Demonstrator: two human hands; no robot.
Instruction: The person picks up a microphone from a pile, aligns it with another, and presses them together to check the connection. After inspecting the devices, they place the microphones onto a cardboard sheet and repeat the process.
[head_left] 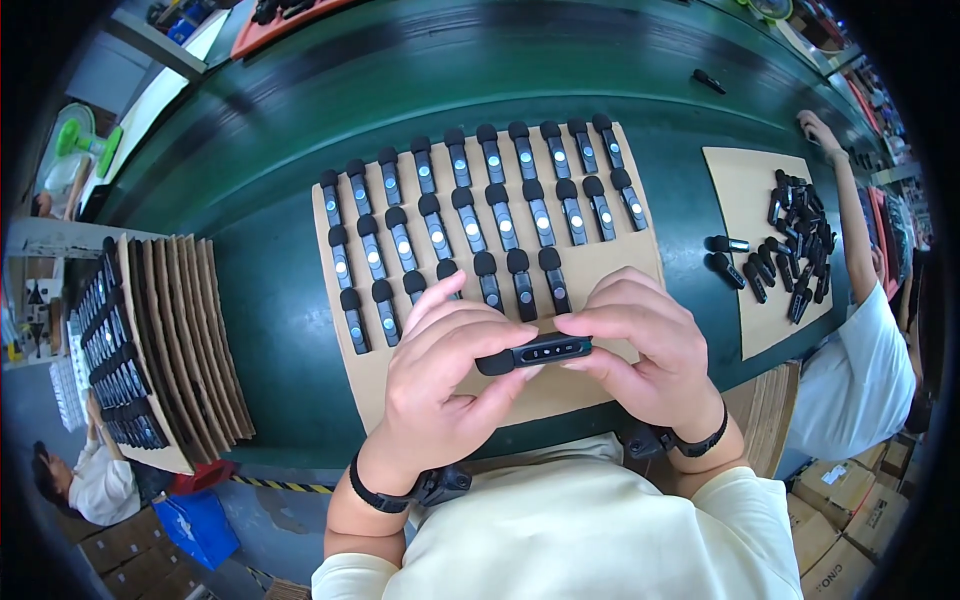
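Between my two hands is a small black clip-on microphone (552, 348) with a foam tip on its left end and a row of small marks on the side facing up. My left hand (432, 365) pinches it near the foam tip. The thumb and fingers of my right hand (652, 340) grip its other end. Behind it lies a cardboard sheet (612, 270) with several rows of similar microphones (498, 222), foam tips pointing away from me, most with a bright round spot. My fingers hide part of the nearest row.
A green workbench (270, 330) carries the sheet. Loose microphones (795, 235) pile on another cardboard (735, 190) at the right, where a co-worker's arm (850, 215) reaches in. Upright cardboard sheets (185, 330) stand at the left. One microphone (709, 81) lies far right.
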